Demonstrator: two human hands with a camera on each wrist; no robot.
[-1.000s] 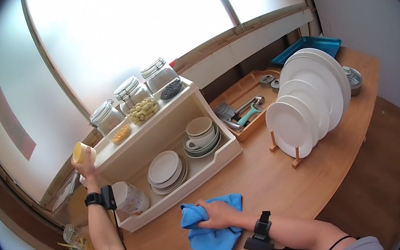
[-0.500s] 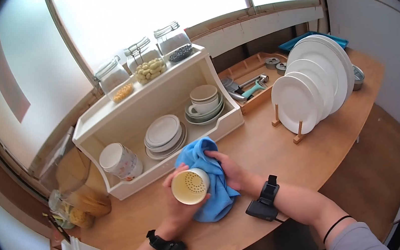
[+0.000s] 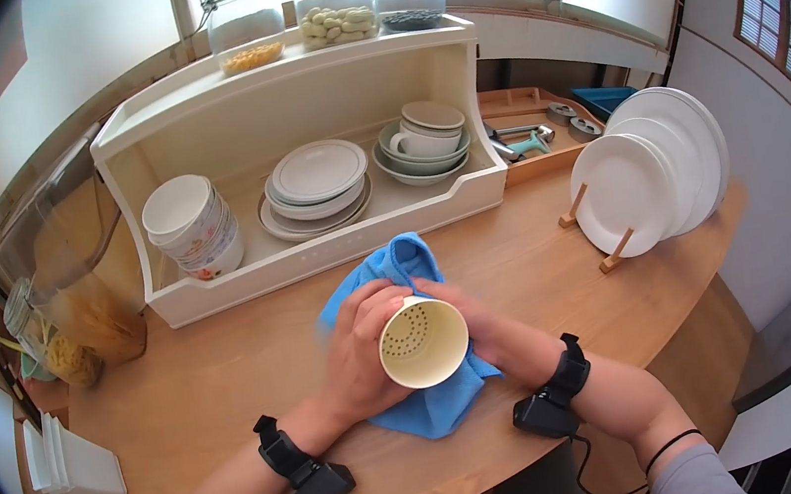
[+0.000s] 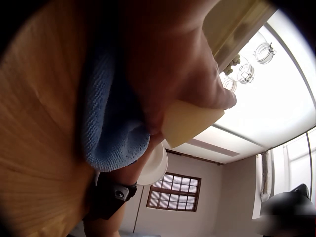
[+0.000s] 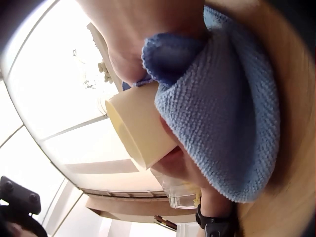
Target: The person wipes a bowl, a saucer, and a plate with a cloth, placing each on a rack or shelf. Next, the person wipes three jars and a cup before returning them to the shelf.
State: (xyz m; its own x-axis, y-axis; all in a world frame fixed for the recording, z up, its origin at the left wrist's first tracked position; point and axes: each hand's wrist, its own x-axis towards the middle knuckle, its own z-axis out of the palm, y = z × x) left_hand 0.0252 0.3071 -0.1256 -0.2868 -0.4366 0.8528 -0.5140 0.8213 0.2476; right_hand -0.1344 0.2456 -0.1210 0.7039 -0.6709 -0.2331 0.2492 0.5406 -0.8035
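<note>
A pale yellow cup [image 3: 424,341] with small holes in its base is tilted, its mouth facing the head camera. My left hand [image 3: 362,356] grips it round the side; the left wrist view shows fingers on the cup [image 4: 190,122]. Behind the cup my right hand [image 3: 469,312] holds a blue cloth [image 3: 437,409] against it, its fingers partly hidden by cup and cloth. In the right wrist view the cloth [image 5: 222,108] drapes beside the cup [image 5: 143,123], near its base end.
Behind the hands stands a cream shelf [image 3: 336,250] with bowls, plates and cups, glass jars [image 3: 338,20] on top. White plates [image 3: 621,197] stand in a wooden rack at right, near a utensil tray [image 3: 545,165]. At left are a white container [image 3: 84,463] and pasta jars [image 3: 71,360].
The left hand has brought the yellow cup from the shelf's left end down to the cloth. The right hand has lifted part of the cloth against the cup. The head view has shifted.
</note>
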